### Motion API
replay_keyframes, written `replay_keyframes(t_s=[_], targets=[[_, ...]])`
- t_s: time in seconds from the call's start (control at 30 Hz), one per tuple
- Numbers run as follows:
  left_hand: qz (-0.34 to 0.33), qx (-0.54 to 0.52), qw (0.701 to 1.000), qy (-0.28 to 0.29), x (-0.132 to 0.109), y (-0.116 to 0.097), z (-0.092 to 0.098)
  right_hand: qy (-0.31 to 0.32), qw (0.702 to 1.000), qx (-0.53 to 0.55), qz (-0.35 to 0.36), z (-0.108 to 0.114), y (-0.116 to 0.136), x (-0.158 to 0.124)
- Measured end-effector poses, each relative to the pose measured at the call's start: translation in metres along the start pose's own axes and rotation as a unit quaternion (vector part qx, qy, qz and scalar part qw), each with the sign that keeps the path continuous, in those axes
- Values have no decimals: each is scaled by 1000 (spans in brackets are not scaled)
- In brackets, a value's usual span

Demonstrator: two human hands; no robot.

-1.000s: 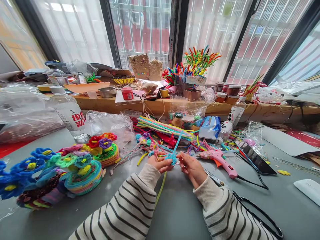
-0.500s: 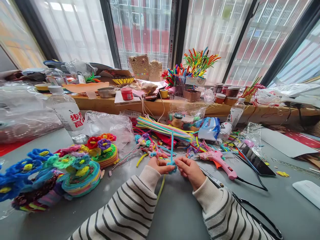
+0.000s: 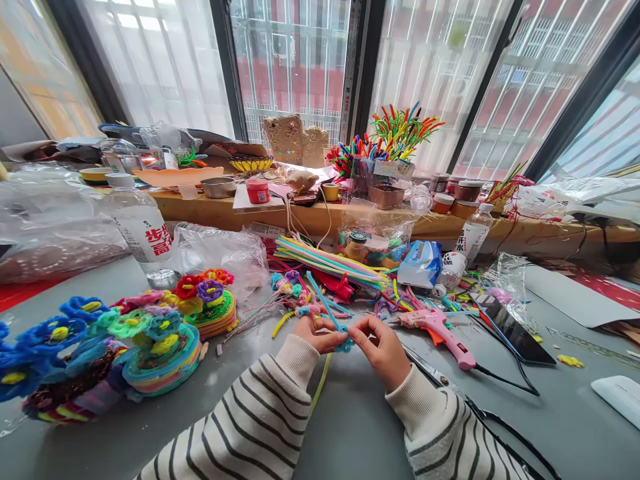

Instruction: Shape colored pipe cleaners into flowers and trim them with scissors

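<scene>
Between my hands, above the grey table, is a light blue pipe cleaner (image 3: 345,340) curled into small loops, with a straight end slanting up and to the left. My left hand (image 3: 316,335) pinches the curled part from the left. From the right, the thumb and forefinger of my right hand (image 3: 381,348) close on the edge of the same loops. A thin yellow-green pipe cleaner (image 3: 321,385) lies below my left hand. Small pink and blue curled pieces (image 3: 309,311) show just behind the left fingers.
Pipe-cleaner flowers (image 3: 55,333) stand at left near a water bottle (image 3: 143,230). Behind the hands lies a pipe-cleaner bundle (image 3: 333,262). At right are a pink glue gun (image 3: 443,333), scissors (image 3: 440,379) and a dark phone (image 3: 515,330). A wooden ledge (image 3: 300,212) runs along the back.
The straight end of the blue pipe cleaner stood upright and now leans to the left. Both hands stay close together at the loops. The view has shifted slightly.
</scene>
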State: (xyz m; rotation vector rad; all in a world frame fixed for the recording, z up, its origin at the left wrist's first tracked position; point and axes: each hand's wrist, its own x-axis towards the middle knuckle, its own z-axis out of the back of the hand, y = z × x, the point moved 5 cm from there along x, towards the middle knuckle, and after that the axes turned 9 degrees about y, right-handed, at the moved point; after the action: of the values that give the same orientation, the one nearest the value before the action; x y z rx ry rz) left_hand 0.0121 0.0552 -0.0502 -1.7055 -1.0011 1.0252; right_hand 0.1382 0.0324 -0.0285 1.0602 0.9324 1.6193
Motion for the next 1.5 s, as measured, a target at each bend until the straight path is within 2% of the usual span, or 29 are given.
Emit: replay_keyframes(t_s=[0.13,0.27,0.43,0.6,0.73,0.87,1.1,1.33,1.5], targets=[[-14,-48,999,7,-1,-2,-3,-26,994,95,-37,-5,-9,1],[-28,-69,997,3,2,0,-1,-27,966,239,-98,-15,-16,2],[-21,-48,998,19,3,-1,-5,-45,955,275,-104,-16,-16,1],[4,-60,998,21,0,-3,-8,-58,976,200,-65,-6,-11,0],[25,-63,997,38,0,-4,-6,-76,996,39,39,12,7,-2],[64,-68,993,65,-4,-5,-9,-53,992,-41,104,19,18,-4],[71,-98,989,81,-6,-6,-10,19,986,-63,150,8,20,-4],[98,-78,991,46,-6,-4,-7,17,976,-109,188,8,19,-5],[127,-66,989,47,-7,-1,-6,10,952,-174,252,8,24,-8]])
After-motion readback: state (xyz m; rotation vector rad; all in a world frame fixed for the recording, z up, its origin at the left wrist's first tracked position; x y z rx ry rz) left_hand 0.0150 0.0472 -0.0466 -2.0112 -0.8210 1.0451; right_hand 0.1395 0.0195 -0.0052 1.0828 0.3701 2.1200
